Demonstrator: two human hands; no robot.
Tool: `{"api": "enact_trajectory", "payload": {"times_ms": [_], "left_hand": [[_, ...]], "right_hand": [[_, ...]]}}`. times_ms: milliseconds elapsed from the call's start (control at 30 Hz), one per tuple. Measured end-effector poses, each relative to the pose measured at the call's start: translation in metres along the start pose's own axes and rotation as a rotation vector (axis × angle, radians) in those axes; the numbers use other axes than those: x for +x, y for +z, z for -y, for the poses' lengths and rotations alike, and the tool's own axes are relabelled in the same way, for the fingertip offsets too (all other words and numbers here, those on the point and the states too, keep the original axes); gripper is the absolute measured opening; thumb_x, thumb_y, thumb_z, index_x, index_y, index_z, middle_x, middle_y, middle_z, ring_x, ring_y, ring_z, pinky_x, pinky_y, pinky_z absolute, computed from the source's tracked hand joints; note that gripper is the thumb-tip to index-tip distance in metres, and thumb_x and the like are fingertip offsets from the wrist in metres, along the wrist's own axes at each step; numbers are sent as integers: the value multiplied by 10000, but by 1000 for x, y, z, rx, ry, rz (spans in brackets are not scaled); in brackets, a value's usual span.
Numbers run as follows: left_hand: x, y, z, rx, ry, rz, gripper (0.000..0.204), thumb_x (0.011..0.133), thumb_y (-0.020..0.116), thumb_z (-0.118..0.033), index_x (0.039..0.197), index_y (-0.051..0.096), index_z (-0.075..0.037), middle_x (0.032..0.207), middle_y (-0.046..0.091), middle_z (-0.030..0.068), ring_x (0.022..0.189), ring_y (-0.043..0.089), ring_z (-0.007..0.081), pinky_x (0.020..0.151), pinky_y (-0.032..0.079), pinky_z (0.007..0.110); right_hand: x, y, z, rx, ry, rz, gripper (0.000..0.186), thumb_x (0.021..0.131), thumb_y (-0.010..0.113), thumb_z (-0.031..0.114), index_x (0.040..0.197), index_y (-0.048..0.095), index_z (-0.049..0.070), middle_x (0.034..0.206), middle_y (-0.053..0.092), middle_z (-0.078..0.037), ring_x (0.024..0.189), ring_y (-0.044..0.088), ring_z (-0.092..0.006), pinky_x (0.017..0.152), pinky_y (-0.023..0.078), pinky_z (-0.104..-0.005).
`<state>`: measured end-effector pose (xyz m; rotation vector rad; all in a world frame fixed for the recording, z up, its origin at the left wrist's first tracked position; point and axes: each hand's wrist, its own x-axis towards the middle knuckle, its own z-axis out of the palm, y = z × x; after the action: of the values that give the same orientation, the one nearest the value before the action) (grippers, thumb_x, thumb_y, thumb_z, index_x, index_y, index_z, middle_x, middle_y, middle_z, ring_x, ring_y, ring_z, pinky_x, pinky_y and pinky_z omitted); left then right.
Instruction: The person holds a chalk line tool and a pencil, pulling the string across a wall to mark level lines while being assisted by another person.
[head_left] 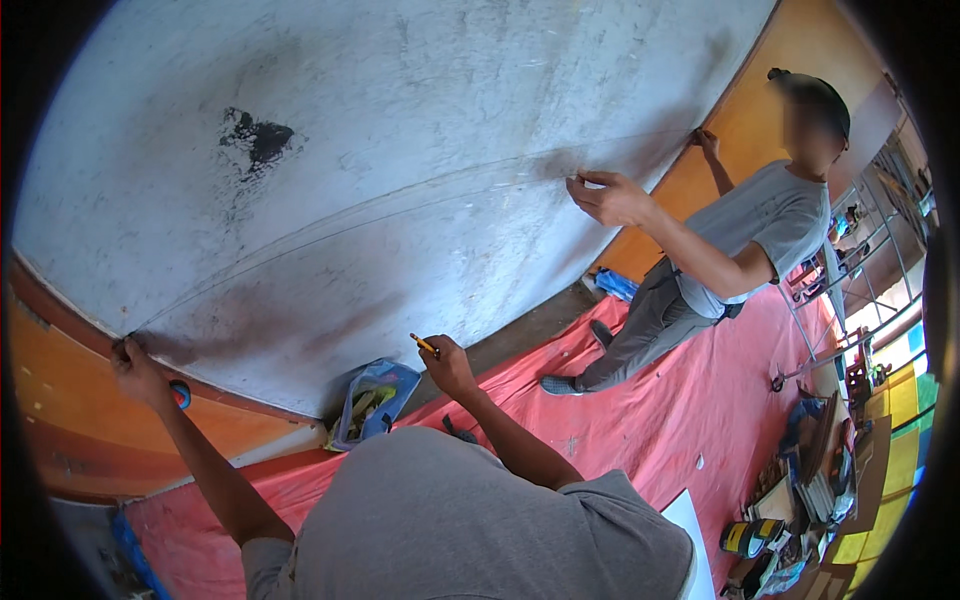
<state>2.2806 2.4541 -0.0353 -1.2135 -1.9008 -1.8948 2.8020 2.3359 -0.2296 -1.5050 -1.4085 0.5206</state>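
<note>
**String held taut across a grey wall**

The left hand [135, 368] presses against the grey plastered wall [400, 150] at about 8 o'clock, fingers closed down on the end of a thin string line [330, 222] where the grey meets the orange band [90, 420]. The right hand [448, 366], near the centre, is curled shut around a yellow pencil [423, 344], its tip pointing to 10 o'clock. At 2 o'clock, a co-worker's hand [610, 198] pinches the line. A blue plastic bag [372, 400] sits on the red tarp [640, 420].
</note>
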Motion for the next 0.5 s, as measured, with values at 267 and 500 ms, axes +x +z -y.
{"api": "enact_trajectory", "payload": {"times_ms": [267,500], "left_hand": [[-1,-2,-7,67,-41,1,283,959,636,-243,1023,673,30,882,695,95,800,637,195,735,514,372],[0,-4,-4,21,44,48,260,953,617,-232,953,663,24,826,656,81,762,601,189,695,493,363]], "right_hand": [[-3,1,-4,28,-10,6,175,903,707,121,1020,697,-9,930,676,-178,782,663,-310,700,527,-396],[-8,0,0,19,-6,11,183,900,712,128,1022,699,-7,917,674,-185,773,668,-319,688,529,-404]]}}
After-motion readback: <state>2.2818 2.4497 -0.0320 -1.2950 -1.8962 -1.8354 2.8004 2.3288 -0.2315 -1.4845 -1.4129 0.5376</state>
